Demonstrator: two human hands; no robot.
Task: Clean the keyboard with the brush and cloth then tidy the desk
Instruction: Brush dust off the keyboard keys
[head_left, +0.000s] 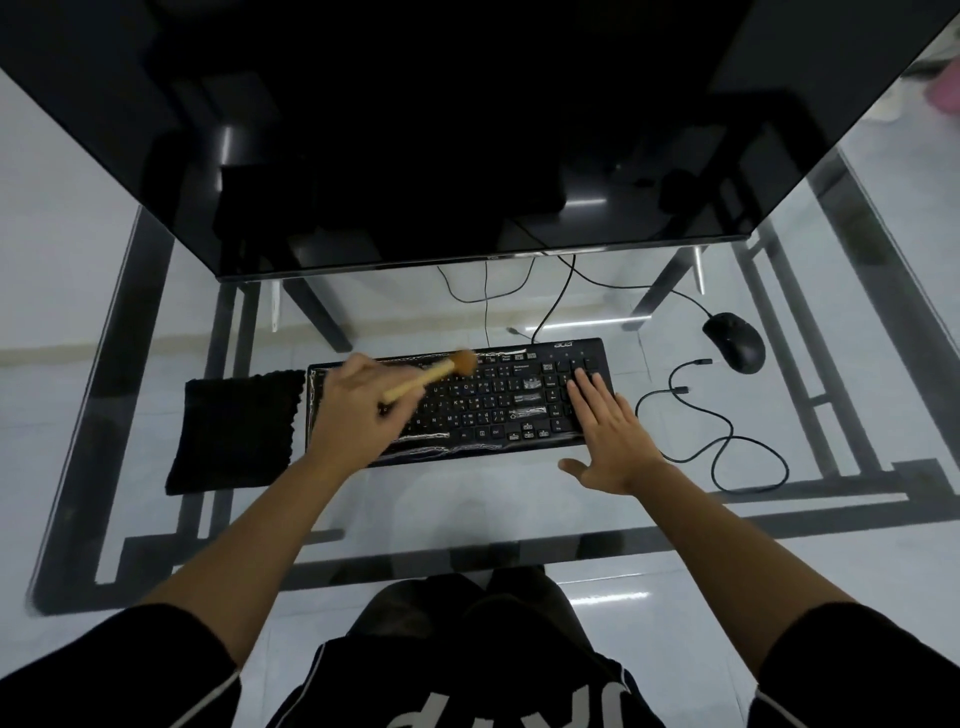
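Glass desk (467, 509), keyboard (493, 400) at centre. Left hand (358, 400) grips brush (436, 373), bristles over top key row. Right hand (608, 431) flat on right-end keys, likely steadying it. Cloth (239, 431) ready just beside keyboard's left edge

Dim, cool light fills the scene. The black monitor (467, 130) at twelve o'clock carries faint streaks of glare, and a bright strip reflects in the glass desk (467, 499) toward two o'clock. The left hand (358, 410) and brush (436, 374) are smeared by motion blur. Wide-angle distortion bends the edges.
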